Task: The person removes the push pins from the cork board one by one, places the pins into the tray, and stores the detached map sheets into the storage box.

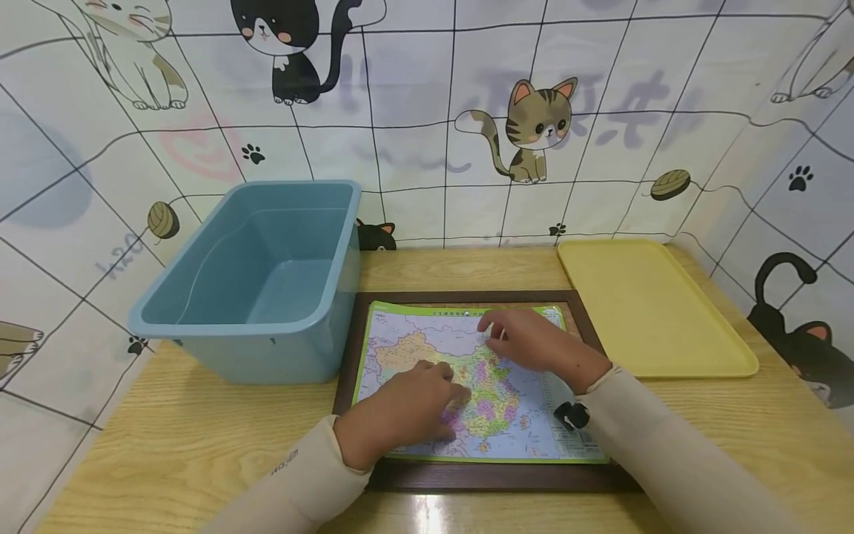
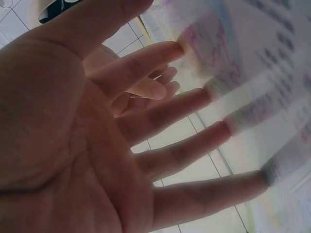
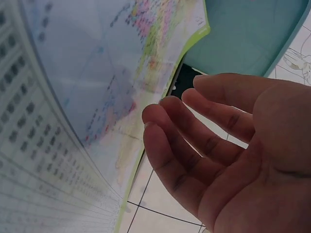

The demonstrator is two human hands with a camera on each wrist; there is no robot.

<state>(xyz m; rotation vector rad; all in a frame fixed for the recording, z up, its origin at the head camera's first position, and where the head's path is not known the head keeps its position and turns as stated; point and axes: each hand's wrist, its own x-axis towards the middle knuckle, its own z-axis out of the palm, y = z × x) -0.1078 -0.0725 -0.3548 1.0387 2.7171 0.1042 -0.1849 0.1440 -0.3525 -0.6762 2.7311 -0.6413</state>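
A glossy map sheet (image 1: pixel 534 400) with a green border lies on a board with a dark brown frame (image 1: pixel 507 478). My left hand (image 1: pixel 407 404) spreads over the lower left of the map. In the left wrist view, its straight fingers (image 2: pixel 180 153) touch the sheet with their tips. Over the map's upper right is my right hand (image 1: pixel 527 337), its fingers loosely bent. The right wrist view shows those fingers (image 3: pixel 160 150) close to the sheet's green edge with nothing gripped; contact there is unclear. Both hands cover parts of the map.
A blue plastic bin (image 1: pixel 233 330) stands left of the framed board. To the right lies a yellow tray (image 1: pixel 657 311). Behind the wooden table (image 1: pixel 220 445) rises a wall covering (image 1: pixel 414 89) printed with cats and grid lines. A small black object (image 1: pixel 571 415) is by the right cuff.
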